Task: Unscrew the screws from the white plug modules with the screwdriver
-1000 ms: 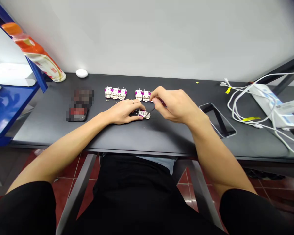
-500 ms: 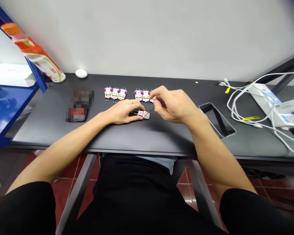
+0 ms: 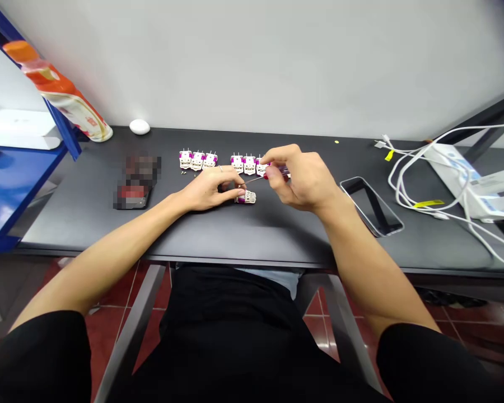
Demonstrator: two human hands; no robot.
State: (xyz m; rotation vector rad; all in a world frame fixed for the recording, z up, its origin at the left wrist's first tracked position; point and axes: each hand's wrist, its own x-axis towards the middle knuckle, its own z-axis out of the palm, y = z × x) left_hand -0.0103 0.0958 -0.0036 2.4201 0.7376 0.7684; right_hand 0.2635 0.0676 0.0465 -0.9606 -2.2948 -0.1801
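My right hand [image 3: 302, 179] is shut around a small red-handled screwdriver [image 3: 278, 173], whose thin shaft points left over the table. My left hand [image 3: 210, 191] lies low on the table, with its fingertips at a small white plug body with magenta parts [image 3: 247, 196]. The shaft tip is just above and behind that plug, not touching it as far as I can see. Behind my hands stand two rows of similar white plugs [image 3: 197, 160] [image 3: 248, 164], prongs pointing away. Several tiny screws [image 3: 183, 172] lie near the left row.
The dark table [image 3: 67, 224] holds a pixelated object [image 3: 133, 182], a smartphone [image 3: 372, 206] right of my hands, and tangled white cables [image 3: 424, 179]. An orange-capped bottle [image 3: 61, 95] leans on a blue shelf [image 3: 8, 190]. A white egg-shaped object [image 3: 139, 127] sits by the wall.
My right hand has moved up and right, lifting the screwdriver tip off the plug. My left hand has shifted slightly left, and the plug stays in nearly the same place.
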